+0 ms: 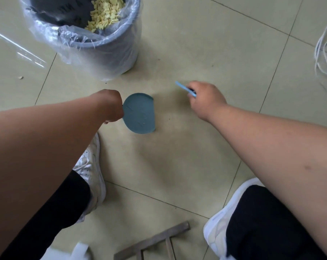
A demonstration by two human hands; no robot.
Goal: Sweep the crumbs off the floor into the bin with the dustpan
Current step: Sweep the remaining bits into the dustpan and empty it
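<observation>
The dustpan (pixel 139 113), a small round blue-green pan with one flat edge facing right, sits at the centre of the frame on the tiled floor (pixel 187 147). Whether it rests flat on the tile or is slightly lifted cannot be told. The left hand (pixel 110 106) is closed in a fist at the pan's left edge, gripping it where the handle is hidden. To the right of the pan, apart from it, the right hand (pixel 204 99) is curled around a light blue brush (pixel 185 89), whose thin end sticks out toward the upper left; its bristles are not visible. A few pale specks lie on the pan. In the upper left of the frame stands the bin (pixel 102 44), grey and lined with a clear plastic bag, with a heap of yellow crumbs (pixel 104 13) inside. One stray crumb (pixel 21 77) lies on the floor at the left edge. White shoes (pixel 92 169) show lower down, a metal frame (pixel 153 243) at the bottom, and white cables (pixel 326 49) at the right edge.
</observation>
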